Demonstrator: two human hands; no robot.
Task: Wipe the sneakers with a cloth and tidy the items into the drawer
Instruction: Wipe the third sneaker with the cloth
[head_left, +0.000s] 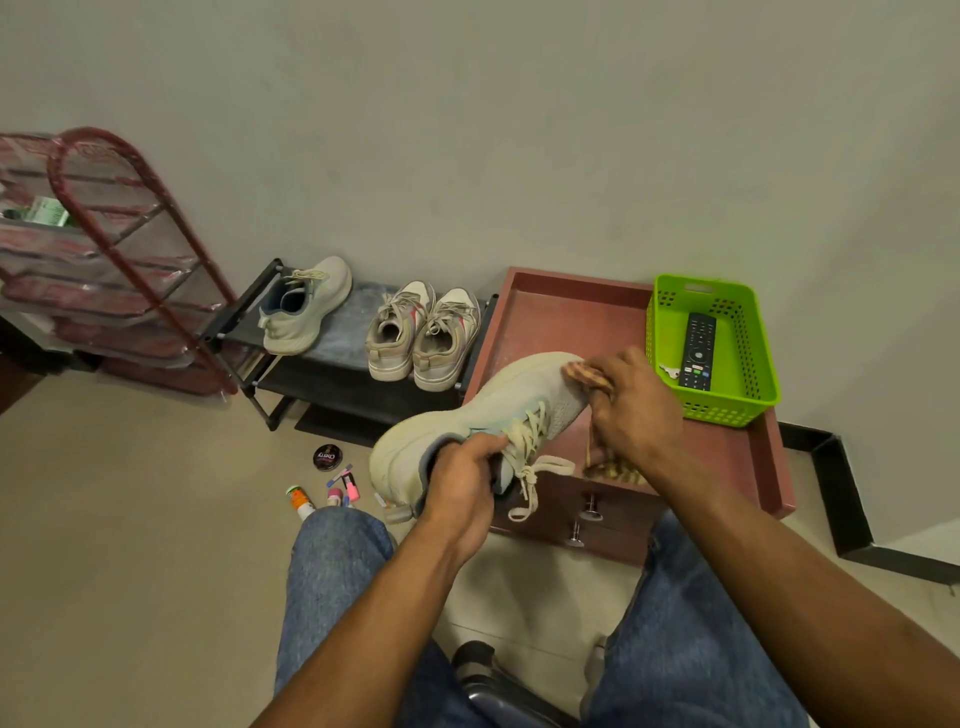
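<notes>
A: What holds things around the reddish-brown wooden drawer unit (613, 317) with the raised rim?

B: To its left stands the low black shoe rack (332, 364), carrying one pale grey-green knit sneaker (306, 306) and a pair of worn beige lace-up sneakers (421, 332). On the unit's right rear corner sits the lime-green perforated plastic basket (670, 312), with a black remote control (698, 351) and a small silver key (670, 371) inside.

A: And the shoe being cleaned?

B: The second pale grey-green knit sneaker (493, 405) is held in the air over the unit's front left corner, toe toward the basket, heel toward the person. Its cream laces hang loose and the thick sole is the same pale tone.

A: The hands?

B: The left hand (462, 488) grips it at the collar, fingers curled into the opening. The right hand (634, 410) clutches a tan checked cloth (587, 374) against the toe; a cloth end dangles below.

A: Anything smaller?

B: On the floor left of the unit lie a round black polish tin (328, 457), an orange-and-white tube (300, 503) and some pink markers (347, 486).
</notes>
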